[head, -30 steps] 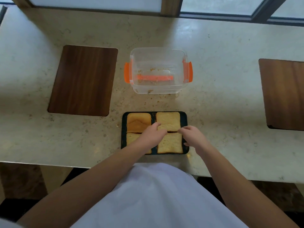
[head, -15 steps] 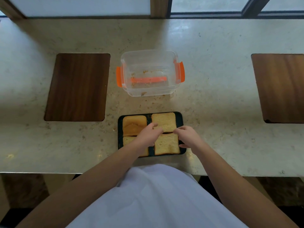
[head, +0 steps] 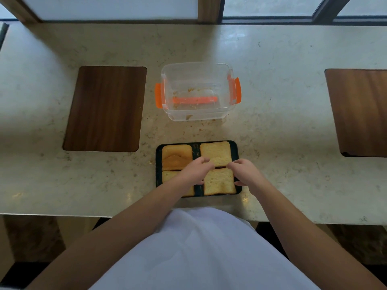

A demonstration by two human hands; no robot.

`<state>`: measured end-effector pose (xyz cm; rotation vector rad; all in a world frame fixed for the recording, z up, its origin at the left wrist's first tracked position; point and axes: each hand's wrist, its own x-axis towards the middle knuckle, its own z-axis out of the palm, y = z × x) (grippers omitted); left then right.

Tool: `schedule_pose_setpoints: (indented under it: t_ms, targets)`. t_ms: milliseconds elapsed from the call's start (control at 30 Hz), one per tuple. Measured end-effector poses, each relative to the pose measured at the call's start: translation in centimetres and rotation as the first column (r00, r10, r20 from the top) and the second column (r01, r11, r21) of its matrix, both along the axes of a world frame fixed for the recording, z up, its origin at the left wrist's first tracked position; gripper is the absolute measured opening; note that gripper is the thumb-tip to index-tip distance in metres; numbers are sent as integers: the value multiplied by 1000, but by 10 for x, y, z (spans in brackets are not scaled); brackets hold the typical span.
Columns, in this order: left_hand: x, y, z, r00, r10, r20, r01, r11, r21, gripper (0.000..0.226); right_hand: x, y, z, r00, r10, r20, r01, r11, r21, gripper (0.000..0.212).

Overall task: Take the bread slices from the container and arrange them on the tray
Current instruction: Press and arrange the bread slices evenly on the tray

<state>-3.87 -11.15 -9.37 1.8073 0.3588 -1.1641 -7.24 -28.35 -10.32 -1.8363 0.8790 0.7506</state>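
A black tray (head: 158, 164) lies on the counter in front of me with several bread slices in a two-by-two grid. The far-left slice (head: 177, 156) is browner, and the far-right slice (head: 215, 152) is pale yellow. My left hand (head: 195, 171) and my right hand (head: 246, 172) meet at the near edge of the far-right slice, fingertips pinched on it. The near-right slice (head: 218, 183) lies between my hands. My left hand covers most of the near-left slice (head: 169, 175). Behind the tray, the clear container (head: 196, 117) with orange clips holds only crumbs.
Two dark wooden inlays sit in the stone counter, one at the left (head: 104, 108) and one at the right (head: 360, 111). Crumbs are scattered between container and tray. The counter's near edge runs just below the tray, against my white clothing (head: 199, 248).
Both hands stay at the near edge of the far-right slice, and my right fingers have shifted slightly left along it. The view has shifted a little.
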Motion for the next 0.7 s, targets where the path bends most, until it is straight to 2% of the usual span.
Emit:
schedule_pose_setpoints:
  t_ms: [100,167,233,333,467,533,700]
  targets:
    - [-1,6,0,1000,11,23,-11,1000,-1,54,-1,5,2,1000,7,-5,-7,1000,-26,39]
    - [-3,12,1,987,-47,151,41,998,37,54,-2,8,5,1000,12,-11,-12,998,-68,45]
    - [-4,20,3,939,-124,320,96,990,104,50,-4,13,7,1000,16,-5,-16,992,-127,54]
    - [-6,36,6,843,-197,501,126,977,171,45,-11,27,10,996,82,40,-69,965,-254,61]
    - [-10,58,9,599,-318,735,135,945,299,38,-23,60,16,973,225,51,-196,922,-333,65]
    - [-11,68,9,518,-381,765,148,922,359,37,-24,76,22,955,295,30,-271,908,-319,66]
    - [-21,90,12,491,-605,627,257,788,559,45,-22,93,40,882,470,19,-437,833,-340,65]
